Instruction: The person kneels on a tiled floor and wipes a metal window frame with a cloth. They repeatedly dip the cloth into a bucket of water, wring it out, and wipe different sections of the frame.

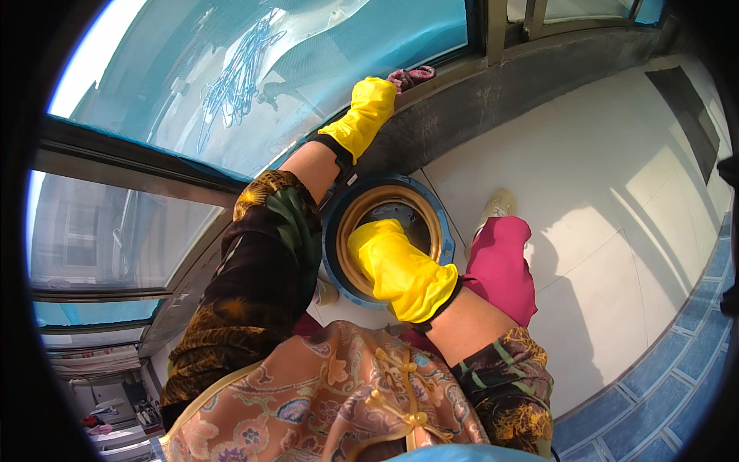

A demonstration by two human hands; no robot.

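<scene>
My left hand [369,103], in a yellow glove, reaches to the window ledge [456,81]. A pink and dark patterned cloth [411,79] pokes out from its far side, gripped in the glove. My right hand [381,248], also in a yellow glove, is over a round container [447,234] with a blue outer rim and a brown inner ring. Dark, shiny contents, apparently liquid, show inside the container [413,216]. The fingers of my right hand are hidden behind the glove, so their grip does not show.
Glass window panes [323,52] in dark frames run along the left and top. A bundle of blue wire hangers [239,75] shows through the glass. The container stands on pale floor tiles [589,242], between my shoes [499,205]. Blue tiles [658,390] line the lower right.
</scene>
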